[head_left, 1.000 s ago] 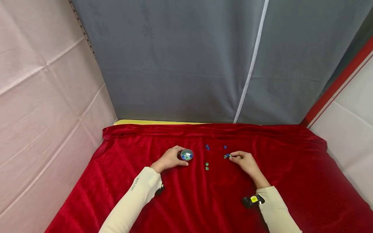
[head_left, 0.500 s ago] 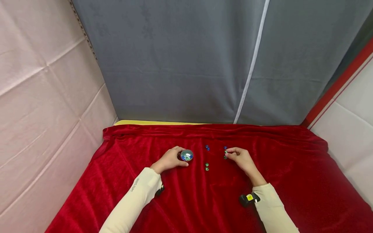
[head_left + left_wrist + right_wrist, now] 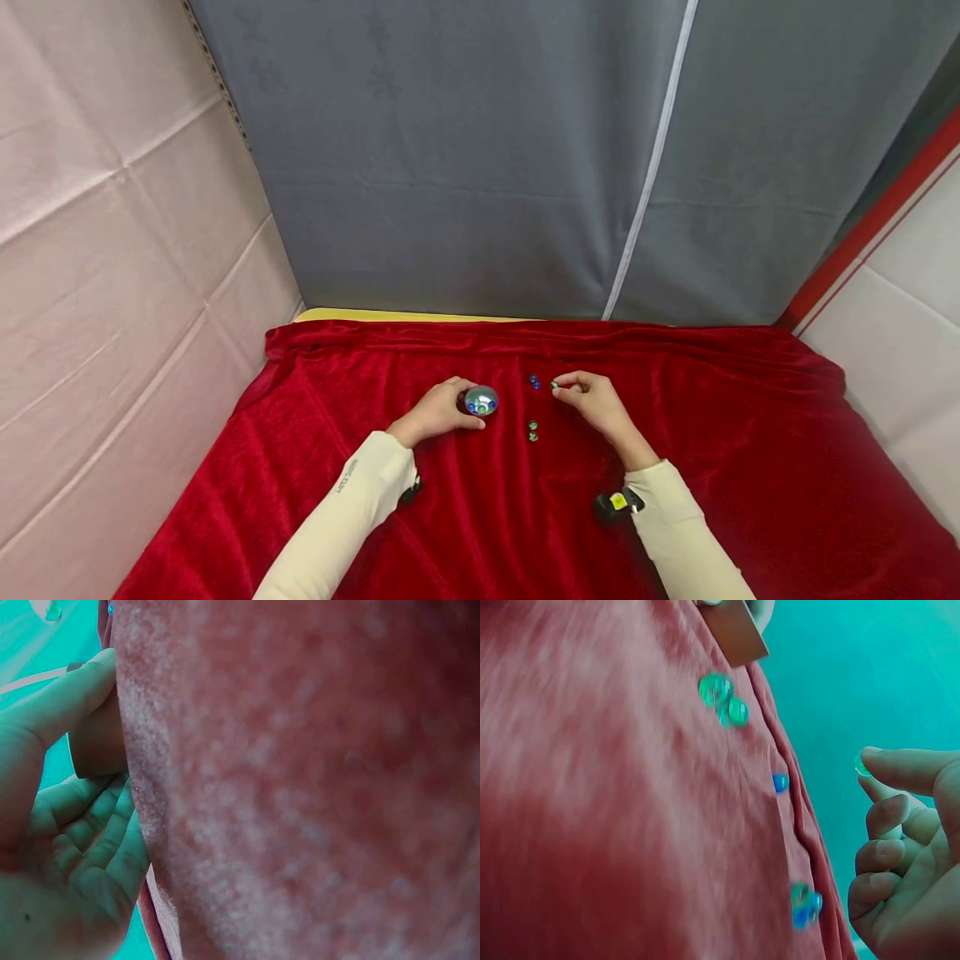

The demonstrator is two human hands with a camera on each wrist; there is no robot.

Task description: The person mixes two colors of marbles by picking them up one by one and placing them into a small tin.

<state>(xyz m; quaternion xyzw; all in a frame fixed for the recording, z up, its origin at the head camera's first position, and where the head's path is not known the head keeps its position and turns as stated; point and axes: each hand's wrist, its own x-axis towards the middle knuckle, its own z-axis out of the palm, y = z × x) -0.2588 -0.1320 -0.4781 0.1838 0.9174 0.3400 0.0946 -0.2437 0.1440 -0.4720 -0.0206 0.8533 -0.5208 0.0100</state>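
On the red cloth, my left hand (image 3: 437, 410) grips a round cup (image 3: 481, 391) with a shiny inside, thumb and fingers around its side. Several blue and green marbles lie in the cup. The left wrist view shows the cup's brown outer wall (image 3: 97, 742) between thumb and fingers. My right hand (image 3: 600, 407) pinches a green marble (image 3: 862, 763) between thumb and index finger, held to the right of the cup. Just left of those fingertips are two blue marbles (image 3: 535, 382). Nearer the person lie two green marbles (image 3: 533, 431), apart from both hands.
In the right wrist view, a blurred green and blue marble group (image 3: 802, 906) rests on the cloth near the right hand; the head view hides it. The red velvet cloth (image 3: 480, 517) has loose folds. A grey curtain (image 3: 465, 167) hangs behind the table.
My right hand has picked up a green marble from the right-hand group and moved left with it, toward the two blue marbles. The left hand and cup have stayed still.
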